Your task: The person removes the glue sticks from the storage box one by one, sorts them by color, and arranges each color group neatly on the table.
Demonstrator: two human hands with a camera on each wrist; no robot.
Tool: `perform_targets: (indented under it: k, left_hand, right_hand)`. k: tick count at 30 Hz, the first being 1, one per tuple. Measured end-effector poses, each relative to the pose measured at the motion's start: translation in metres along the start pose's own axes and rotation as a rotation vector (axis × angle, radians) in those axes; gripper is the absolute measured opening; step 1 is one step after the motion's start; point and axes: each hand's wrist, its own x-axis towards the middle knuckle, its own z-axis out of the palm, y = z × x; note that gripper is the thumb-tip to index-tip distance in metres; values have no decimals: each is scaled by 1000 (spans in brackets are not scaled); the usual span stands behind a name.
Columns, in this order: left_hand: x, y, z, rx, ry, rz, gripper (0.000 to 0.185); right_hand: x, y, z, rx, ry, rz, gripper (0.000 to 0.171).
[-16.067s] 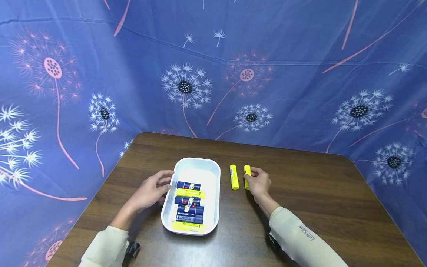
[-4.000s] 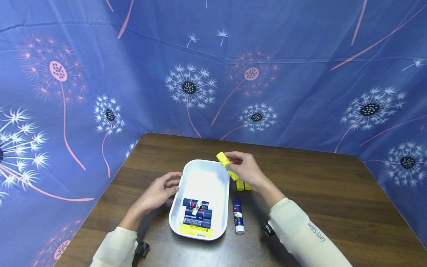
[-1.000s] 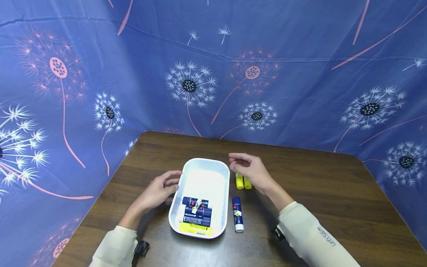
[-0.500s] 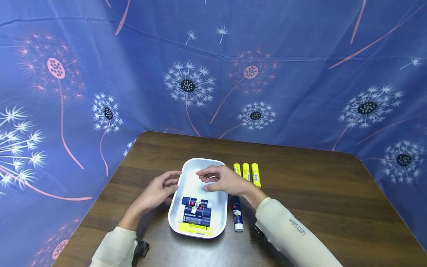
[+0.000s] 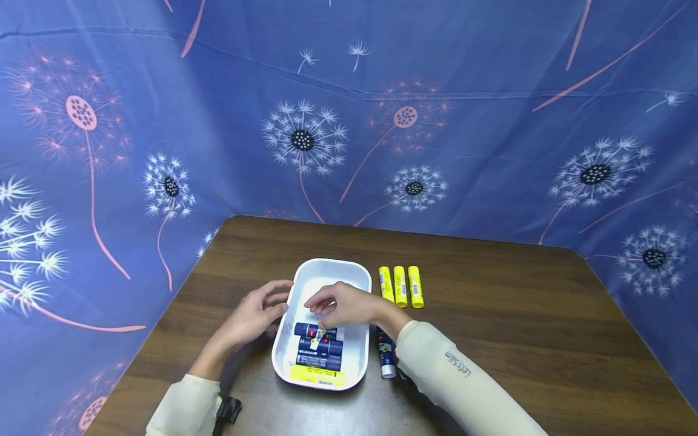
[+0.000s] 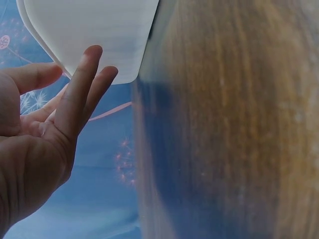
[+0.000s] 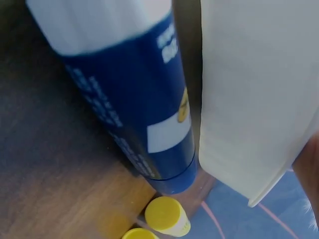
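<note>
My left hand (image 5: 255, 315) rests at the left side of a white tray (image 5: 357, 278), its fingers loosely extended against the wall; in the left wrist view the fingertips lie on the tray's outer side (image 6: 114, 30). My right hand (image 5: 349, 304) is over the tray with relaxed fingers and nothing in them, the thumb close over the farthest of three dark blue glue sticks (image 5: 319, 362). A yellow glue stick (image 5: 313, 375) lies at the tray's near end. Right of the tray is another blue glue stick (image 5: 386, 357), partly hidden by my right forearm; it fills the right wrist view (image 7: 129, 104).
Three yellow glue sticks (image 5: 400, 286) lie side by side on the brown table (image 5: 491, 315), right of the tray's far half. Behind the table hangs a blue cloth (image 5: 469, 121) with a dandelion print.
My right hand released a yellow glue stick, now third in the row, then swung left and nearer over the tray. Since the oldest frame, a yellow and a blue glue stick have left the tray.
</note>
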Motion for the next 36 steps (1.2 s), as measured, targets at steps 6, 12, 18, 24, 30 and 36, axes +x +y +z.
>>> perform_targets:
  k: [6, 12, 18, 24, 30, 36]
  left_hand:
    - [-1, 0, 0, 8, 3, 1, 50]
    - [-1, 0, 0, 13, 6, -1, 50]
    - [0, 0, 0, 24, 12, 1, 49]
    - [1, 0, 1, 31, 23, 0, 49]
    - [0, 0, 1, 33, 28, -6, 50]
    - [1, -1, 1, 40, 28, -5, 49]
  right_hand:
    - [7, 0, 7, -172, 9, 44, 42]
    - [8, -2, 12, -245, -20, 110, 40]
    - [10, -2, 13, -268, -46, 131, 37]
    - [12, -2, 15, -292, -72, 112, 33]
    - [12, -2, 16, -308, -71, 86, 32]
    - [11, -2, 16, -349, -47, 49, 32]
